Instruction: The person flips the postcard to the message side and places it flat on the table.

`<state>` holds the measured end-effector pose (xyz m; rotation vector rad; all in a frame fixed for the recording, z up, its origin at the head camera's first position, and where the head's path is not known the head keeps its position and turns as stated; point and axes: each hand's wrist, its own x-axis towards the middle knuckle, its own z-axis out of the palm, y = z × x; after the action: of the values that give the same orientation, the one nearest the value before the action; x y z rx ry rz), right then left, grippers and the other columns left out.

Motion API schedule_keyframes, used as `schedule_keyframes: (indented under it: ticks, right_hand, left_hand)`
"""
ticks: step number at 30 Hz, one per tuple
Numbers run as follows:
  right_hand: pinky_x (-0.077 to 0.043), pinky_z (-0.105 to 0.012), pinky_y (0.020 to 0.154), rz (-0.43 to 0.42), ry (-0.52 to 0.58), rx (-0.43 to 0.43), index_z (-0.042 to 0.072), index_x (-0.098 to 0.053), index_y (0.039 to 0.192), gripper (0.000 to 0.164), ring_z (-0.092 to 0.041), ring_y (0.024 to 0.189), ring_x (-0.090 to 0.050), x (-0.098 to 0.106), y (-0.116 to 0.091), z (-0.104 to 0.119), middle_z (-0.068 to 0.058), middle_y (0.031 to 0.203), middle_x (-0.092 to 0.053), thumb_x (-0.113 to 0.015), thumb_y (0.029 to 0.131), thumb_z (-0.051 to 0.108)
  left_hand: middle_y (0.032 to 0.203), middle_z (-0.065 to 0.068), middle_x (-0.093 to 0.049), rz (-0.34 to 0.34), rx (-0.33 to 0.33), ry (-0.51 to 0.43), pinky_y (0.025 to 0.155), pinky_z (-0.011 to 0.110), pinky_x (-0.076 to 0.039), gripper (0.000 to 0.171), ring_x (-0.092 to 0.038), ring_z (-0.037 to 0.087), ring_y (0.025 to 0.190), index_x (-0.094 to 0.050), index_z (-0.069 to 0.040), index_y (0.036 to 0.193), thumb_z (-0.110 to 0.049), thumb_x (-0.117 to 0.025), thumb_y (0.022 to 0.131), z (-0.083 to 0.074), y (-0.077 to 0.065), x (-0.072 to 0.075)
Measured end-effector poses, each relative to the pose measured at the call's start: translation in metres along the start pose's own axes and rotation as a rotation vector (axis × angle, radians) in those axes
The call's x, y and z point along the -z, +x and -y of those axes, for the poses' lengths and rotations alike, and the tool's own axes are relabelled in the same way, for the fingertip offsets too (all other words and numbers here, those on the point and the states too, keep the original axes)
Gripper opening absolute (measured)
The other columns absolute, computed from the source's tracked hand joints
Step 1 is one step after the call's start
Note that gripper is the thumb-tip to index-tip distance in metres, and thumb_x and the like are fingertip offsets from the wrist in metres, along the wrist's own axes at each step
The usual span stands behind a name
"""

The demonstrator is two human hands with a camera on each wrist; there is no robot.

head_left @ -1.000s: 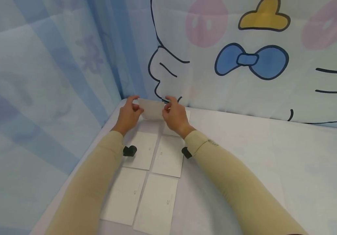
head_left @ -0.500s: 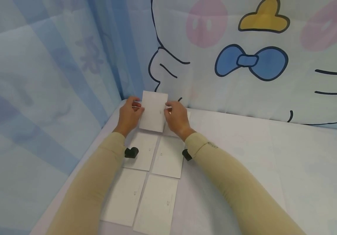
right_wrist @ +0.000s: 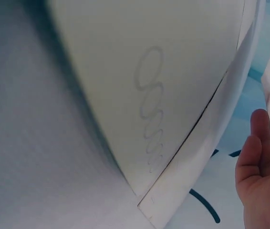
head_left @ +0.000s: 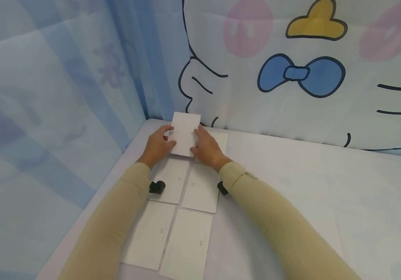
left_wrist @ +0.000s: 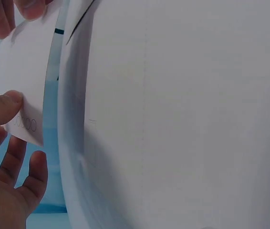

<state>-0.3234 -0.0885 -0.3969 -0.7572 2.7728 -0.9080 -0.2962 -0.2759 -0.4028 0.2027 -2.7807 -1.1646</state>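
A white card (head_left: 183, 136) stands tilted up off the table between my two hands, near the back corner. My left hand (head_left: 157, 147) pinches its left edge, the thumb on its face in the left wrist view, where part of a row of printed circles shows on the card (left_wrist: 23, 71). My right hand (head_left: 208, 149) holds the opposite edge between thumb and fingers. Beneath and in front lie similar cards in two columns: a left middle card (head_left: 170, 177), a right middle card (head_left: 202, 190), a front left card (head_left: 148, 235) and a front right card (head_left: 186, 245).
Partly behind my right hand lies a back right card (head_left: 220, 140). A printed curtain (head_left: 242, 93) rises along the table's back edge, and a blue and white curtain (head_left: 64, 116) along its left. The white table (head_left: 291, 186) extends to the right.
The card first stood nearly edge-on, then swung up to show its printed face. Now it sits slightly lower, with both hands closer together and lower along its sides.
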Motion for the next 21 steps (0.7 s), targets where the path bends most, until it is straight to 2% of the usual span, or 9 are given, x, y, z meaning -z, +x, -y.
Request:
schedule_keyframes:
  ticks: [7, 14, 21]
  right_hand:
    - [-0.013, -0.034, 0.119, 0.067, -0.064, -0.018, -0.003, -0.028, 0.154, 0.070, -0.025, 0.152, -0.012, -0.004, 0.002, 0.000, -0.015, 0.165, -0.013, -0.065, 0.097, 0.013]
    - [-0.016, -0.036, 0.119, 0.089, -0.082, -0.037, -0.001, -0.028, 0.155, 0.071, -0.026, 0.152, -0.012, -0.010, 0.004, -0.002, -0.015, 0.166, -0.011, -0.066, 0.096, 0.010]
    - [-0.015, -0.037, 0.119, 0.113, -0.107, -0.037, 0.001, -0.029, 0.155, 0.068, -0.026, 0.152, -0.010, -0.013, 0.007, -0.003, -0.014, 0.166, -0.010, -0.064, 0.098, 0.010]
  left_hand:
    - [0.138, 0.017, -0.054, 0.064, 0.005, 0.049, 0.099, 0.044, -0.045, 0.056, -0.053, 0.031, 0.113, -0.046, -0.011, 0.146, -0.008, -0.066, 0.095, 0.007, 0.003, -0.006]
    - [0.133, 0.017, -0.055, 0.096, 0.031, 0.059, 0.100, 0.043, -0.044, 0.059, -0.052, 0.031, 0.112, -0.045, -0.011, 0.147, -0.003, -0.067, 0.093, 0.011, 0.004, -0.010]
    - [0.132, 0.018, -0.056, 0.117, 0.025, 0.074, 0.102, 0.044, -0.043, 0.060, -0.053, 0.030, 0.112, -0.044, -0.010, 0.146, 0.000, -0.067, 0.092, 0.013, 0.004, -0.010]
